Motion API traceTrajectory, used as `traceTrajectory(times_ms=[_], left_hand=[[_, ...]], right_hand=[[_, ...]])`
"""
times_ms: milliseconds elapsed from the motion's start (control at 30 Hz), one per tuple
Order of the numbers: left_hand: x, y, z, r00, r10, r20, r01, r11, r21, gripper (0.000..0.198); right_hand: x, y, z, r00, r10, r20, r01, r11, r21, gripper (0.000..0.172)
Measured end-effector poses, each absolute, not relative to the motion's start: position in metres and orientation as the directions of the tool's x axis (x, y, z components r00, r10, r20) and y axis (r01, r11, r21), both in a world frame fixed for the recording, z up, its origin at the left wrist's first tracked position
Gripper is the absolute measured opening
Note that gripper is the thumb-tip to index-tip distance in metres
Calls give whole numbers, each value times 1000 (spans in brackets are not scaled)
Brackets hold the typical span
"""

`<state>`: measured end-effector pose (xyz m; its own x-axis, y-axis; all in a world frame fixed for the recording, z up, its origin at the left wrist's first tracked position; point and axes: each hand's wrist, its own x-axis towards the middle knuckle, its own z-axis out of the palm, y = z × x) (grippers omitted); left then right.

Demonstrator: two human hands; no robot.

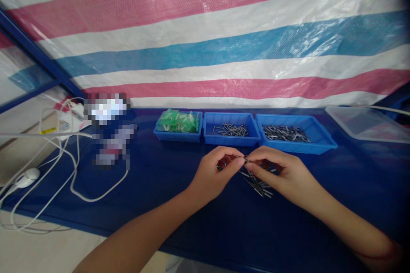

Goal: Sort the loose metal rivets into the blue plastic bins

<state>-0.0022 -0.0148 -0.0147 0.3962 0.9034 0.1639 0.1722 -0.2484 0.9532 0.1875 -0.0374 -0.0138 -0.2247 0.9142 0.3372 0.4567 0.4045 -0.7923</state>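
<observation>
My left hand [215,171] is closed in a pinch, thumb against forefinger. Facing it, my right hand [283,170] pinches too, and the fingertips of both meet at a small metal piece [246,160]. Its exact shape is hidden by the fingers. Just below, partly covered by my right hand, a loose pile of thin metal rods [259,187] lies on the dark blue table [237,226]. Some dark bits also show behind the left fingers, too small to name.
Behind my hands stand three blue bins: one with green packets [179,121], one with thin L-shaped metal pieces [233,129], one with short dark metal pieces [285,133]. A clear plastic lid [365,124] lies right. White cables [75,175] and blurred-out items sit left. Striped sheeting [205,38] hangs behind.
</observation>
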Motion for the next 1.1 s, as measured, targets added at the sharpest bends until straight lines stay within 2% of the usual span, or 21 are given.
traceTrajectory(times_ms=[167,300,433,533,700,800,967,1033,1100], left_hand=[[-2,-14,-17,396,903,170,189,-261,947,19],[-2,-13,-15,426,890,164,248,-289,924,18],[-3,-12,-12,530,827,189,369,-425,827,20],[-5,-13,-11,573,785,234,429,-531,731,20],[-9,-11,-12,570,765,299,548,-625,556,19],[-12,-10,-12,593,758,270,609,-642,465,19],[-14,-11,-15,626,752,208,679,-656,330,18],[-14,-11,-15,626,753,203,698,-658,282,18],[-15,-11,-15,619,759,200,721,-651,238,21]], right_hand=[[192,-36,-13,-153,920,361,468,389,-794,14],[195,-38,-9,-198,896,398,482,443,-756,9],[195,-41,-3,-308,853,422,536,522,-663,13],[199,-38,1,-305,854,422,559,519,-647,19],[227,-24,2,-24,864,503,705,371,-605,15],[249,-15,0,111,841,530,804,238,-545,19],[272,-1,-12,28,820,572,945,166,-283,27],[275,2,-16,26,822,569,965,127,-229,28],[274,2,-17,42,829,558,969,103,-226,28]])
